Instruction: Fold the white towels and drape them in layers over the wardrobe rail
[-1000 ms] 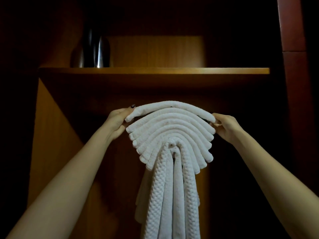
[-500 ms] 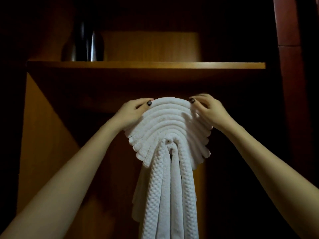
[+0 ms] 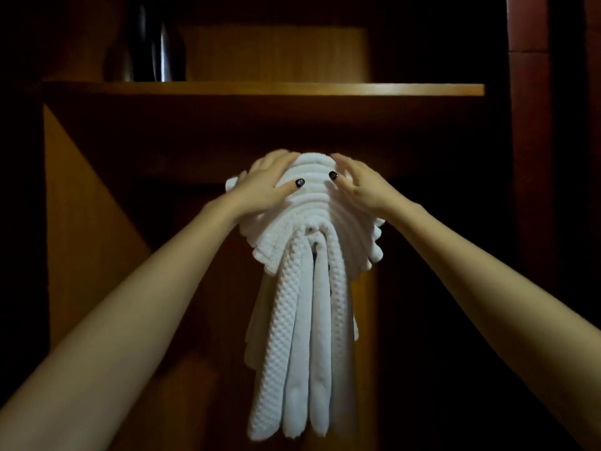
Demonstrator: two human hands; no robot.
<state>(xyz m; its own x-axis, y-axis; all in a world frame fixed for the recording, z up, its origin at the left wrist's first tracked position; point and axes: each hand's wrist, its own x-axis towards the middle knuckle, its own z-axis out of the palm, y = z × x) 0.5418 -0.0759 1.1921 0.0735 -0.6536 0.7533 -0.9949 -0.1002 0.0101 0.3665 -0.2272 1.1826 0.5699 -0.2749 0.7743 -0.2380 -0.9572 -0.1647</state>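
Dim wooden wardrobe (image 3: 84,229), shelf (image 3: 260,90), draped white towels (image 3: 304,307)

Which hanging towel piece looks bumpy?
The leftmost hanging strip: it has clear waffle bumps, while the two strips right beside it look smooth.

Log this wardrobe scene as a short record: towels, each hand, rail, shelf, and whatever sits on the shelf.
towels: white, arched layers on top, long ends hanging down
left hand: rests on the upper left of the layers, fingers spread
right hand: rests on the upper right, fingertips on the top layer
rail: hidden under the towels
shelf: wooden, above the towels
on shelf: dark shiny vessel at left, kind unclear
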